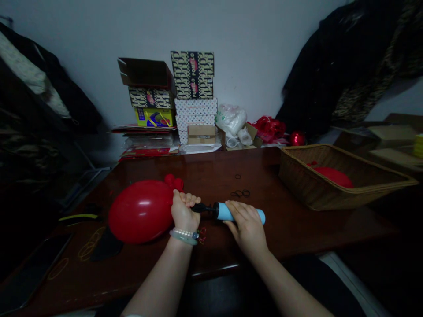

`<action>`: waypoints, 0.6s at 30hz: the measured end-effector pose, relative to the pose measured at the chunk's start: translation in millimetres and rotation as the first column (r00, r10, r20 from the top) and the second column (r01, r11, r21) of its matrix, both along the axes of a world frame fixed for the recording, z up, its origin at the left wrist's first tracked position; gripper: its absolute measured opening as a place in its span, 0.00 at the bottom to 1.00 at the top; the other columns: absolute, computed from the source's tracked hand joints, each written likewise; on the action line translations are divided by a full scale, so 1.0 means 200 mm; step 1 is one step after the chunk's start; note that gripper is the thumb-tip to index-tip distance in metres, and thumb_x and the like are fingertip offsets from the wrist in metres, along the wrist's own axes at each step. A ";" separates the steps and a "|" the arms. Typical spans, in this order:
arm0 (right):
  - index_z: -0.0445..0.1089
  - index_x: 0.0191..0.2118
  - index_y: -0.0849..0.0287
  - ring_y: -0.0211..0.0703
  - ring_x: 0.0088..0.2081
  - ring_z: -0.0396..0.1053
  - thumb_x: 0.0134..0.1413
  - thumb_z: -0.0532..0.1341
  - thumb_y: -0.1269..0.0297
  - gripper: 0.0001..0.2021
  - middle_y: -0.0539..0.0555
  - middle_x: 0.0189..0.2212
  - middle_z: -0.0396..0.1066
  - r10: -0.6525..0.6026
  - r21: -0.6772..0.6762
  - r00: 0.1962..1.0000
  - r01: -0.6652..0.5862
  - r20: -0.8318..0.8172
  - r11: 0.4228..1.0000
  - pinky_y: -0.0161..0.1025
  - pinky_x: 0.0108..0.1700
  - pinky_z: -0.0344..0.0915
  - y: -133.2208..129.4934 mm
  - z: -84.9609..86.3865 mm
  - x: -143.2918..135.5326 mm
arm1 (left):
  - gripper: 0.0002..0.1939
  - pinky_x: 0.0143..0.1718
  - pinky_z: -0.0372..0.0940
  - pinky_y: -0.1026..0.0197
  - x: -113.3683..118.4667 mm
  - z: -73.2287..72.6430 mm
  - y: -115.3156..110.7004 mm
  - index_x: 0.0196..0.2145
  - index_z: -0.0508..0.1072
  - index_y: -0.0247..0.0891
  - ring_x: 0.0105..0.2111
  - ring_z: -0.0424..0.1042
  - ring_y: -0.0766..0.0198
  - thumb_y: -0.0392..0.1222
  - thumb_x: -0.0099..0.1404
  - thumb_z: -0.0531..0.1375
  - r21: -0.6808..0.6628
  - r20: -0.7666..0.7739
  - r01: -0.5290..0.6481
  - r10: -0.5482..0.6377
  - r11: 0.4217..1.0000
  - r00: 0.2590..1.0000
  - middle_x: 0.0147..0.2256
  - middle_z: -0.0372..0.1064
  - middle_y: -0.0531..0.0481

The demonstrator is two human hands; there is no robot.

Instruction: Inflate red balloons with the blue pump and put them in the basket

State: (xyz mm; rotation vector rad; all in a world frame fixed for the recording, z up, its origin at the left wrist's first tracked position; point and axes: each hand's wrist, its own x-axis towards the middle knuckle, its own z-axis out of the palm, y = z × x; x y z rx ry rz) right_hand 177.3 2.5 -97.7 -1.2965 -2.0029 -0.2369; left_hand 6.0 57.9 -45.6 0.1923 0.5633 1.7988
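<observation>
A swollen red balloon (140, 212) lies to the left of my hands, with small round red bulges at its upper right end. My left hand (183, 211) is closed round the balloon's neck, where the black nozzle of a hand pump enters the grip. The exact meeting of nozzle and neck is hidden by my fingers. My right hand (246, 222) wraps over the light-blue barrel of the balloon pump (225, 211), which points left toward the balloon. Black rubber bands (240, 193) lie on the table beyond the pump.
At the right stands a wicker basket (310, 198) with another red balloon (332, 176) inside. Stacked boxes (194, 110) and plastic bags (231, 119) line the wall. A phone (35, 268), tan rubber bands (90, 244) and a yellow-green handled tool (79, 217) lie at the left.
</observation>
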 end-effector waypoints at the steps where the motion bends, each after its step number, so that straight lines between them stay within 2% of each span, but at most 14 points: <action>1: 0.62 0.58 0.58 0.51 0.52 0.64 0.58 0.60 0.61 0.23 0.57 0.52 0.69 0.001 -0.002 1.000 -0.001 -0.003 1.000 0.50 0.55 0.60 0.00 0.00 -0.01 | 0.23 0.19 0.52 0.65 0.01 0.00 0.00 0.18 0.51 0.38 0.12 0.47 0.73 0.46 0.69 0.51 -0.001 -0.006 0.008 -0.008 1.000 1.000 0.12 0.44 0.60; 7: 0.63 0.58 0.59 0.51 0.52 0.65 0.58 0.60 0.61 0.23 0.57 0.52 0.69 0.002 -0.013 1.000 -0.002 0.002 1.000 0.49 0.55 0.60 0.00 0.00 -0.02 | 0.24 0.18 0.51 0.65 0.03 -0.01 -0.01 0.17 0.51 0.38 0.12 0.47 0.73 0.46 0.69 0.51 -0.014 -0.011 0.019 -0.019 1.000 1.000 0.12 0.44 0.59; 18: 0.60 0.59 0.54 0.48 0.56 0.64 0.59 0.59 0.59 0.24 0.55 0.55 0.68 -0.010 -0.021 0.995 0.012 0.096 1.000 0.50 0.58 0.56 0.03 0.04 0.05 | 0.23 0.18 0.52 0.65 -0.07 0.06 0.00 0.18 0.50 0.38 0.12 0.47 0.73 0.44 0.70 0.49 -0.009 -0.007 -0.029 0.029 1.000 1.000 0.11 0.43 0.60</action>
